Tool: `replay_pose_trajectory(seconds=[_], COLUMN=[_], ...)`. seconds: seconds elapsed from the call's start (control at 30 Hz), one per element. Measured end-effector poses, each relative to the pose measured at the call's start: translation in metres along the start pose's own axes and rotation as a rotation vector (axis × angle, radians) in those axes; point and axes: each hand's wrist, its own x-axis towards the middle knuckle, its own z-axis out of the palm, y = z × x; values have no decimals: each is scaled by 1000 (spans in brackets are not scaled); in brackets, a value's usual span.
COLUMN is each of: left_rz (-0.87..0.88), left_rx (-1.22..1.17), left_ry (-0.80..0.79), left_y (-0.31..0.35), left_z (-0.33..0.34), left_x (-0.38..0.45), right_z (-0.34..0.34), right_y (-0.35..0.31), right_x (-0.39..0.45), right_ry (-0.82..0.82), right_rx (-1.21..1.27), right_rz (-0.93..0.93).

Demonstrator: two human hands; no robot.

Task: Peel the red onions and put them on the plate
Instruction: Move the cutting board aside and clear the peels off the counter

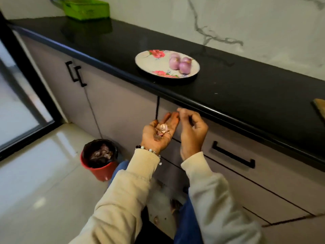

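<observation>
Several peeled red onions (180, 63) stand together on a white plate with red flowers (151, 64), near the front edge of the black counter. Below the counter edge my left hand (159, 131) is turned palm up, fingers straight, and carries a small heap of onion peel (162, 129). My right hand (191, 131) hovers just to its right, fingers loosely curled, fingertips close to the left hand's fingertips. I cannot tell whether it pinches a scrap of peel.
A red bin (100, 160) lined with a black bag holding peels stands on the tiled floor, left of my left arm. Cabinet doors and a drawer with a black handle (233, 154) are in front. A green basket (86, 8) sits at the counter's far left.
</observation>
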Motion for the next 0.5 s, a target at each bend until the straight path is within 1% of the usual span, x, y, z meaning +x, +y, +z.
replay_pose_trajectory(seconds=[0.07, 0.13, 0.2, 0.3, 0.37, 0.43, 0.5], left_rz=[161, 317, 478, 699, 792, 784, 703], left_rx=[-135, -182, -104, 141, 291, 334, 327], left_ry=[35, 67, 173, 350, 456, 519, 563], left_y=[32, 65, 95, 139, 172, 204, 231], left_z=[-18, -35, -51, -82, -106, -134, -165], left_x=[10, 20, 33, 66, 90, 118, 144], right_z=[40, 80, 115, 163, 196, 228, 251], right_y=[13, 32, 54, 101, 141, 185, 222], right_x=[-12, -21, -25, -28, -29, -29, -31], right_ry=[26, -24, -112, -194, -247, -276, -262], right_rx=[255, 446, 461, 444, 394, 358, 359], right_rz=[363, 729, 951, 1127, 1232, 1325, 1409])
